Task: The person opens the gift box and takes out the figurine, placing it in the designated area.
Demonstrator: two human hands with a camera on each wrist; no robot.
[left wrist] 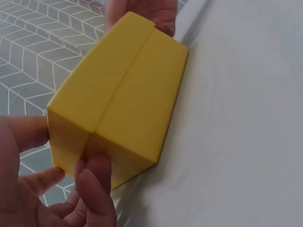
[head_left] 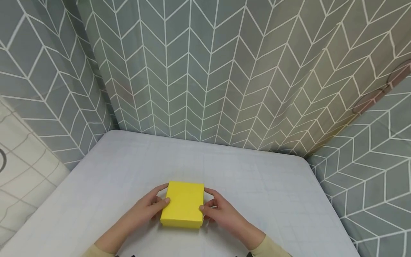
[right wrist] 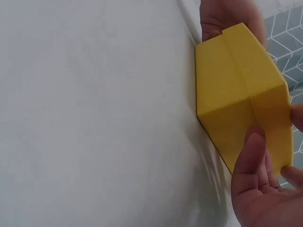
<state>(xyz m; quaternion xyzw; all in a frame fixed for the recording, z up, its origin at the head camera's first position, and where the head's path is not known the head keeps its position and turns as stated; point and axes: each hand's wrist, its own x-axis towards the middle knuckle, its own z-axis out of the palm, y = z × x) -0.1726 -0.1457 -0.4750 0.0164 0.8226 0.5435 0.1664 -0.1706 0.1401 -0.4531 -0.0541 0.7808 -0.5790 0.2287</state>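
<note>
Yellow box (head_left: 183, 204) being gripped from both sides, lying flat near the front middle of the white table (head_left: 273, 192). Left hand (head_left: 149, 208) clasping its left side, thumb curling onto the lid, fingers wrapping the far corner. Right hand (head_left: 219, 210) mirroring that on the right side, thumb pressing the lid's edge. Looking through the left wrist view: revealing a seam between lid and base running along the box (left wrist: 118, 101), thumb and fingers (left wrist: 92, 182) pinching the near end, with the right hand (left wrist: 142, 12) peeking past the far end. Looking through the right wrist view: showing the same seam on the opposite side of the box (right wrist: 241, 94), fingers (right wrist: 251, 156) curling around its near end. Only the head view taking in the grey herringbone curtain (head_left: 208, 71) hanging behind and beside the table.
</note>
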